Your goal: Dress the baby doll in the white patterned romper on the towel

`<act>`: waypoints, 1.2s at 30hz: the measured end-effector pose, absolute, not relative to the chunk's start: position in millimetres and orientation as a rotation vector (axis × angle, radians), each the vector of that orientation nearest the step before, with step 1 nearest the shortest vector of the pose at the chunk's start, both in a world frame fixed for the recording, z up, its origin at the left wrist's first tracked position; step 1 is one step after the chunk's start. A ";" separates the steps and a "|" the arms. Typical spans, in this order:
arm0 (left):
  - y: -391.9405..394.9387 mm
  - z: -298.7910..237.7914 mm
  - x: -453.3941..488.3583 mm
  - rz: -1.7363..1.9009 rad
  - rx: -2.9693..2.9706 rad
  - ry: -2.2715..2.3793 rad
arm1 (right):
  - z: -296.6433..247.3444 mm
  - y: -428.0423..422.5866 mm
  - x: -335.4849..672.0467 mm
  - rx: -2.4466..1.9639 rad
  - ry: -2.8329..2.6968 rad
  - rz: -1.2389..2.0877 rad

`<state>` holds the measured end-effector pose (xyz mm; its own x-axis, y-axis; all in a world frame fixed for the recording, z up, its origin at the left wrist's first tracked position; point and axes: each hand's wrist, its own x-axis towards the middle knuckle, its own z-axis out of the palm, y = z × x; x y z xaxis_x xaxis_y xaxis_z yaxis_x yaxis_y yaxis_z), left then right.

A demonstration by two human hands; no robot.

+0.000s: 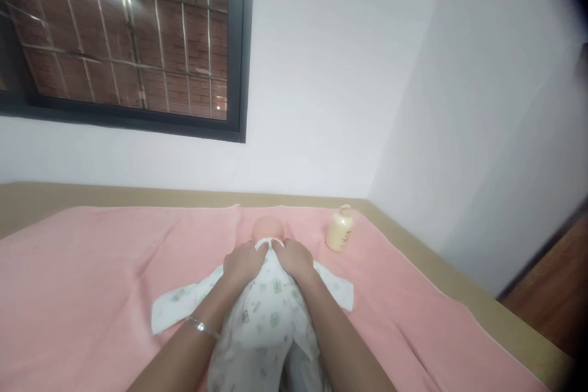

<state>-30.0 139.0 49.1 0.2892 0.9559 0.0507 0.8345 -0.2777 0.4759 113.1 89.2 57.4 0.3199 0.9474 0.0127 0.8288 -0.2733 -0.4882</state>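
Note:
A white baby garment (271, 306) printed with small green and grey figures lies in front of me, its sleeves stretched out to either side. Beyond its collar shows the smooth, bald head of a baby doll (268, 228); the rest of the doll is hidden under the cloth and my hands. My left hand (245, 262), with a silver bracelet on the wrist, is closed on the left side of the collar. On the collar's right side, my right hand (294, 259) grips the fabric in the same way, thumb on top.
A pink blanket (110, 263) with several creases covers the tan surface (413, 257). To the right of the doll's head stands a cream pump bottle (339, 231). White walls (321, 73) rise behind and at the right, with a dark-framed barred window (236, 43) at upper left.

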 end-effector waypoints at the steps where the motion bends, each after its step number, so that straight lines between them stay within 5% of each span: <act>1: 139.1 48.8 -30.0 0.477 2.205 1.614 | 57.8 89.0 113.0 -2.186 -1.570 0.403; 36: 134.9 49.1 -30.7 0.452 2.273 1.589 | 51.6 89.6 118.5 -2.091 -1.715 0.327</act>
<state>-30.7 134.9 49.1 0.3274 0.9423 0.0692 0.8375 -0.3234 0.4404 118.5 89.6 51.6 0.2141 0.9736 0.0787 0.8762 -0.1559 -0.4560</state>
